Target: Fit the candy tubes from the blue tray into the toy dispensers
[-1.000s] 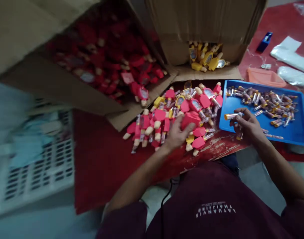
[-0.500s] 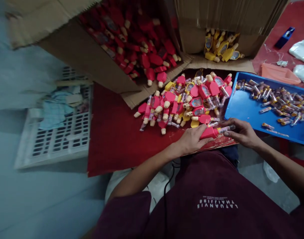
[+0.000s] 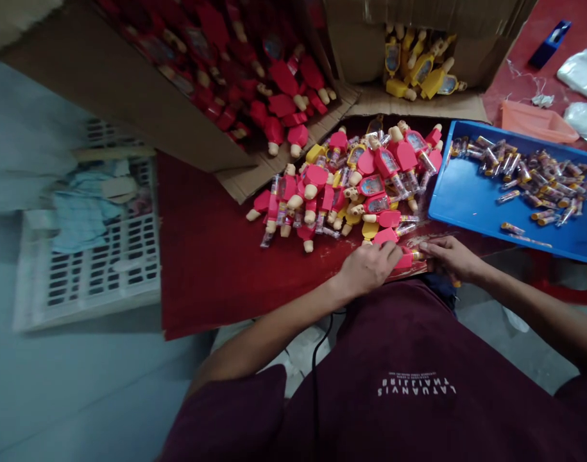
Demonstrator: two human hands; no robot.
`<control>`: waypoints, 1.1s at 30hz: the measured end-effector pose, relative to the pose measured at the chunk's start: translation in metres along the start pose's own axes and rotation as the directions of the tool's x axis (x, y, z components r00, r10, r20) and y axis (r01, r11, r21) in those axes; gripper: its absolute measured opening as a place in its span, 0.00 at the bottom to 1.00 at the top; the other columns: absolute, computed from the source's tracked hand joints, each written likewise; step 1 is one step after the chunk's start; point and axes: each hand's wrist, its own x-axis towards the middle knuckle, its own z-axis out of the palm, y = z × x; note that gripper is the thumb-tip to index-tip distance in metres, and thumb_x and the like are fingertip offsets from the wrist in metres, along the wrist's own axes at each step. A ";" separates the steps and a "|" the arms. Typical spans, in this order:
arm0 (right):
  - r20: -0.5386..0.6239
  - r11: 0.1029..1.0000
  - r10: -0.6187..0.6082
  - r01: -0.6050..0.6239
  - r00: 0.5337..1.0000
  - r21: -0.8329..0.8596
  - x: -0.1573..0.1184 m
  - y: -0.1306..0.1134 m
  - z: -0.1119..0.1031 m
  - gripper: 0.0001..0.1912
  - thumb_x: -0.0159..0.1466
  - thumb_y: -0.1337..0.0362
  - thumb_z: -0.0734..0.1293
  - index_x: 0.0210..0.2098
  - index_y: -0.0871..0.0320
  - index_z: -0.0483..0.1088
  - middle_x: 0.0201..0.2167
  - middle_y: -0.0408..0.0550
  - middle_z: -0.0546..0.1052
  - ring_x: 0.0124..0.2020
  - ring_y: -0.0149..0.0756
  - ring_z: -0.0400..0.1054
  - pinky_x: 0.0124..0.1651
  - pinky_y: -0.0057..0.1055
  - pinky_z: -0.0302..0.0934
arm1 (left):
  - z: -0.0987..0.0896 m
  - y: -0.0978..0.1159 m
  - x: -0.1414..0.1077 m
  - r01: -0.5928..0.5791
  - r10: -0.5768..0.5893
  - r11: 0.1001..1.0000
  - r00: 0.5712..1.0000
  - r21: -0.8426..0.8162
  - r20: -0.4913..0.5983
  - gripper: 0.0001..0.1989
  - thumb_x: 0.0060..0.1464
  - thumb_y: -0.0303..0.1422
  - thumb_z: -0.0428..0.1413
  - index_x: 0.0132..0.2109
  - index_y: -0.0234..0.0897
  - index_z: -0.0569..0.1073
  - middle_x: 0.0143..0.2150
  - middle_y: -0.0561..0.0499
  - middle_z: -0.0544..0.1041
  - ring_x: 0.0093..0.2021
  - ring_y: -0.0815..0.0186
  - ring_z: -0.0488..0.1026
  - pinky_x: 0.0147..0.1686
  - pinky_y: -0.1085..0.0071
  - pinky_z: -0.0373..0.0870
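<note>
At the table's front edge, my left hand point(image 3: 370, 266) is closed on a pink plastic toy point(image 3: 405, 259), mostly covered by its fingers. My right hand point(image 3: 451, 256) pinches the small clear tube point(image 3: 417, 255) at the toy's right end; its yellow end shows beside the pink body. A yellow tip point(image 3: 457, 283) pokes out below the right palm, its remainder hidden. Just beyond both hands lies a heap of pink toys point(image 3: 315, 174) with beige knobs, some with clear windows, mixed with several yellow ones and wrapped tubes.
A blue tray point(image 3: 471, 202) of small tubes stands right of the heap. Behind are a cardboard box point(image 3: 178, 122) of pink toys and another box point(image 3: 355, 67) with yellow ones. A white plastic crate point(image 3: 81, 301) with cloth stands left of the red table point(image 3: 201, 269).
My right hand has moved in towards the left, its fingers now covering most of the tube. The left fingers have closed further over the pink toy. The whole view has shifted slightly.
</note>
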 end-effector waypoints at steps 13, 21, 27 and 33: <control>0.235 0.978 -0.027 0.075 0.972 -0.196 0.006 0.009 0.011 0.30 0.71 0.41 0.52 0.26 0.57 0.65 0.16 0.41 0.66 0.14 0.29 0.56 0.17 0.28 0.53 | -0.012 -0.014 -0.010 -0.011 0.031 0.995 0.979 -0.096 0.203 0.15 0.62 0.34 0.53 0.54 0.32 0.70 0.52 0.38 0.75 0.45 0.54 0.76 0.37 0.64 0.71; 0.058 0.681 -0.642 0.603 0.764 -0.416 0.014 0.001 0.014 0.20 0.68 0.49 0.64 0.44 0.59 0.75 0.35 0.52 0.78 0.35 0.37 0.70 0.37 0.34 0.64 | -0.015 -0.034 -0.013 0.159 -0.099 0.912 0.980 -0.378 0.173 0.22 0.65 0.47 0.51 0.54 0.34 0.69 0.46 0.42 0.79 0.45 0.57 0.77 0.41 0.65 0.70; 0.186 0.997 -0.045 0.034 0.981 0.063 0.023 -0.025 0.026 0.26 0.64 0.40 0.65 0.26 0.56 0.62 0.15 0.35 0.61 0.13 0.24 0.52 0.15 0.25 0.46 | -0.012 -0.034 -0.025 0.066 -0.054 0.992 0.993 -0.108 0.108 0.19 0.64 0.40 0.53 0.55 0.30 0.70 0.50 0.39 0.77 0.41 0.57 0.77 0.33 0.67 0.69; -0.084 0.983 -0.176 0.180 0.981 0.041 0.052 -0.070 0.037 0.26 0.62 0.39 0.67 0.35 0.58 0.71 0.20 0.39 0.68 0.15 0.25 0.57 0.16 0.26 0.50 | -0.037 -0.119 -0.023 0.095 -0.252 0.895 0.914 -0.436 -0.319 0.26 0.64 0.53 0.49 0.55 0.37 0.72 0.48 0.43 0.79 0.45 0.59 0.76 0.44 0.64 0.72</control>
